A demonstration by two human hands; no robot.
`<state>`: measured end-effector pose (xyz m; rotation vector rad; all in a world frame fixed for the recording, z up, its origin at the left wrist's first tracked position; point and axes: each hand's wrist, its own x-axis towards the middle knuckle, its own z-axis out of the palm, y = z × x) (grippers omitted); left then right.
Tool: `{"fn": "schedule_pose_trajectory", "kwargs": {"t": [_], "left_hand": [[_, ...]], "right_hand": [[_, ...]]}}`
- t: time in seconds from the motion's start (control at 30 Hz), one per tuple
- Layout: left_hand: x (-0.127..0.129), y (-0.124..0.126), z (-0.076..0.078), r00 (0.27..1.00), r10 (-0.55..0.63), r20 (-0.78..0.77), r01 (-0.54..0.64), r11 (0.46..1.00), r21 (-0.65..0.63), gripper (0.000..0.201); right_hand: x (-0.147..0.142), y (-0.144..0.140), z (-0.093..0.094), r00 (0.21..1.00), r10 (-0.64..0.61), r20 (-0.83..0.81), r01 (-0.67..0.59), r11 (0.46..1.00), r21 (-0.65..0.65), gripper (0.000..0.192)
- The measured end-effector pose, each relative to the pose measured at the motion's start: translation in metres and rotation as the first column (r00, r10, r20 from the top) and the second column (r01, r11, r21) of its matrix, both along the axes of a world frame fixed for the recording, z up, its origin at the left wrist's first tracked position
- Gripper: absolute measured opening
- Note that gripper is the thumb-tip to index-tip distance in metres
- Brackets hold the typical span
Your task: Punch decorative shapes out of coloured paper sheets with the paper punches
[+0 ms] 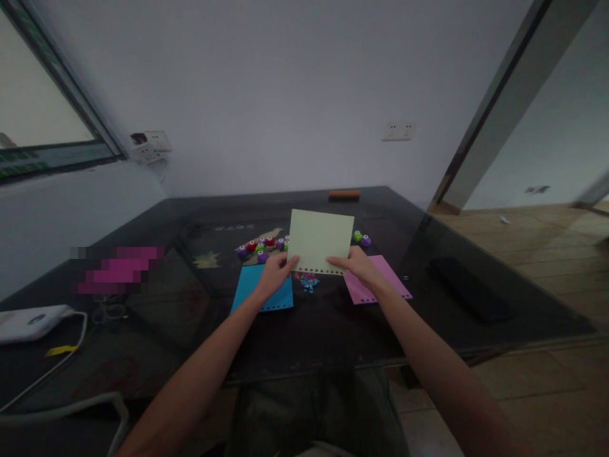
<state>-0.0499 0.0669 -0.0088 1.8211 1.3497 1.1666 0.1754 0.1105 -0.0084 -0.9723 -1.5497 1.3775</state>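
Observation:
Between my two hands I hold a pale yellow-green sheet of paper (320, 240), raised above the table with its row of punched holes along the bottom. My left hand (277, 270) pinches its lower left edge, thumb on the front. At the lower right, my right hand (358, 263) grips it the same way. Below my left hand lies a blue sheet (278, 295), and below my right a pink sheet (387, 276), both hole-punched. A small heap of blue and pink bits (309, 282) lies between them. Several red, green and purple eye-marked balls (261, 248) sit behind, partly hidden by the paper.
The dark glossy table (304, 343) meets the wall. A brown bar (344, 194) lies at its back edge, a black flat object (469, 289) at right. On the left are a pink pixelated item (121, 270) and a white device (33, 324) with a cable.

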Motion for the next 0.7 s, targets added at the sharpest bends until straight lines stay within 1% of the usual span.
{"fn": "schedule_pose_trajectory", "kwargs": {"t": [0.07, 0.13, 0.2, 0.27, 0.3, 0.37, 0.43, 0.5, 0.53, 0.57, 0.63, 0.7], "left_hand": [[-0.003, 0.002, 0.000, 1.000, 0.015, -0.018, -0.014, 1.000, 0.024, 0.031], [-0.009, 0.005, 0.002, 0.998, 0.058, -0.034, -0.056, 0.997, 0.062, 0.032], [-0.019, 0.009, 0.006, 0.993, 0.112, -0.024, -0.109, 0.989, 0.095, 0.033], [-0.034, 0.015, 0.012, 0.985, 0.175, 0.011, -0.175, 0.979, 0.109, 0.034], [-0.044, 0.018, 0.014, 0.974, 0.228, 0.013, -0.228, 0.967, 0.117, 0.033], [-0.067, 0.026, 0.018, 0.935, 0.354, 0.008, -0.351, 0.926, 0.142, 0.032], [-0.092, 0.037, 0.017, 0.889, 0.454, -0.064, -0.439, 0.883, 0.165, 0.028], [-0.115, 0.049, 0.010, 0.799, 0.573, -0.180, -0.530, 0.814, 0.237, 0.026], [-0.125, 0.056, 0.004, 0.765, 0.602, -0.226, -0.543, 0.793, 0.275, 0.026], [-0.133, 0.062, -0.003, 0.743, 0.614, -0.265, -0.545, 0.786, 0.293, 0.027], [-0.145, 0.072, -0.019, 0.727, 0.615, -0.305, -0.544, 0.787, 0.292, 0.031], [-0.151, 0.079, -0.035, 0.738, 0.590, -0.327, -0.536, 0.807, 0.247, 0.037]], "right_hand": [[0.000, 0.002, -0.002, 1.000, -0.017, 0.007, 0.017, 1.000, -0.003, 0.038], [0.000, 0.003, -0.002, 0.999, -0.033, -0.004, 0.033, 0.999, -0.012, 0.036], [0.001, 0.003, -0.003, 0.999, -0.039, -0.021, 0.039, 0.999, -0.019, 0.035], [0.001, 0.003, -0.002, 0.998, -0.057, -0.022, 0.057, 0.998, -0.019, 0.036], [0.002, 0.003, -0.002, 0.997, -0.070, -0.015, 0.069, 0.997, -0.016, 0.037], [0.002, 0.004, -0.003, 0.996, -0.091, -0.001, 0.091, 0.996, -0.007, 0.039], [0.003, 0.004, -0.003, 0.995, -0.096, 0.001, 0.096, 0.995, 0.005, 0.040], [0.003, 0.005, -0.004, 0.996, -0.093, -0.003, 0.093, 0.996, 0.015, 0.040], [0.002, 0.005, -0.004, 0.996, -0.091, -0.005, 0.091, 0.996, 0.019, 0.040], [0.002, 0.005, -0.004, 0.996, -0.089, -0.006, 0.089, 0.996, 0.023, 0.040], [0.002, 0.005, -0.004, 0.996, -0.088, -0.002, 0.088, 0.996, 0.023, 0.038], [0.002, 0.005, -0.003, 0.996, -0.090, 0.009, 0.090, 0.996, 0.019, 0.036]]}}
